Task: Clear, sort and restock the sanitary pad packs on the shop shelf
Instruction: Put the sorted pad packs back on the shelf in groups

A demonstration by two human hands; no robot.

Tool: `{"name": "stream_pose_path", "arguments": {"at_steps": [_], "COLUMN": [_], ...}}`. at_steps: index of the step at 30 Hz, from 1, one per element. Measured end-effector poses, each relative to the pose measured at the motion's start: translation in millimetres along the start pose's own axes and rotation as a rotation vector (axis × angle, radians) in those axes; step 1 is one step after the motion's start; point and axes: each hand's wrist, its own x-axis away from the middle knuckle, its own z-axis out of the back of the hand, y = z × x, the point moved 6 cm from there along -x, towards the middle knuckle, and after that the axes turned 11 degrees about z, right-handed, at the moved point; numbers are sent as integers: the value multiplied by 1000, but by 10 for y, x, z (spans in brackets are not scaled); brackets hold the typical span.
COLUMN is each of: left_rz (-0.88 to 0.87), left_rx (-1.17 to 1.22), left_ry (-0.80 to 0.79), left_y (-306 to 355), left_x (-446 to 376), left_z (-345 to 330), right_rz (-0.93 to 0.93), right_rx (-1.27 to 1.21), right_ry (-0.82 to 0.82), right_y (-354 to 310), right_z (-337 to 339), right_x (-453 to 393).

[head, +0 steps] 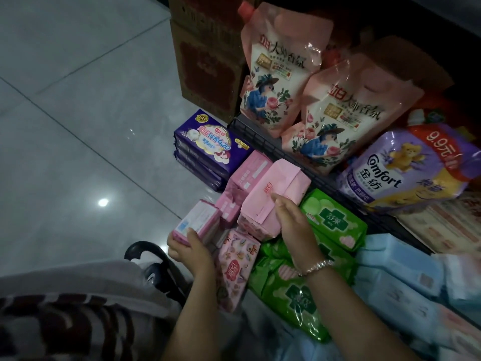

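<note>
Left of the pink pack, the left hand grips a small pink pack with curled fingers, on the floor side. The right hand pinches the pink pack's near edge; this pack lies on other pink packs. Right of it lie green packs, and behind it stands the purple stack.

A shop: price-tagged softener pouch on wire shelf.
</note>
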Motion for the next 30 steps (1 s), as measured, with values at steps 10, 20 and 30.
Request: {"name": "stream_pose_path", "arguments": {"at_steps": [10,20,30], "left_rz": [7,205,-109], "left_rx": [-18,-119,-292], "left_ry": [-61,-198,-129], "left_y": [-146,-350,199], "left_x": [36,-56,215], "left_z": [92,43,49], "right_rz": [-2,-6,-6], "right_rx": [-14,-18,67], "right_ry": [3,-7,-31], "right_y": [-52,-51,-103], "right_z": [9,5,29], "right_x": [20,18,126]}}
